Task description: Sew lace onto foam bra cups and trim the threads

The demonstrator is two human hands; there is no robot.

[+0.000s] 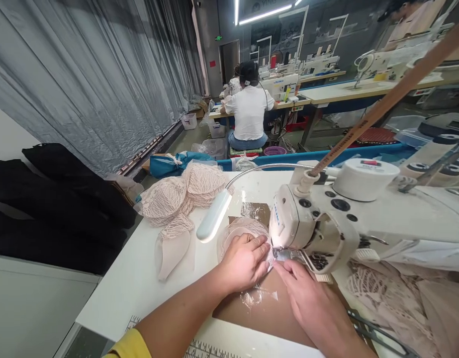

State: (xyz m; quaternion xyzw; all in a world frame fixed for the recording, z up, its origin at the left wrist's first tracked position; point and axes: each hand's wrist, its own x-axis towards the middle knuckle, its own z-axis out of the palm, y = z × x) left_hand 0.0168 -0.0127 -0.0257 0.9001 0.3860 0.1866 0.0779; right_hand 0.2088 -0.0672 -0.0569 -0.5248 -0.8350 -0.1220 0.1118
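My left hand (244, 261) lies flat with fingers stretched out on a pale lace bra cup (239, 228), pressing it down beside the needle of the white sewing machine (319, 223). My right hand (307, 296) rests just in front of the presser foot (285, 254), fingers close together and pointing at the fabric's edge under the needle. Whether its fingertips pinch the lace is hidden. The piece lies on a brown patch (266, 313) of the white table (139, 288).
A pile of lace bra cups (180, 199) lies at the table's far left, with a gooseneck lamp (214, 216) over it. More lace fabric (393, 298) sits at the right. Black bundles (53, 199) lie to the left. A person in white (248, 112) sits at another machine ahead.
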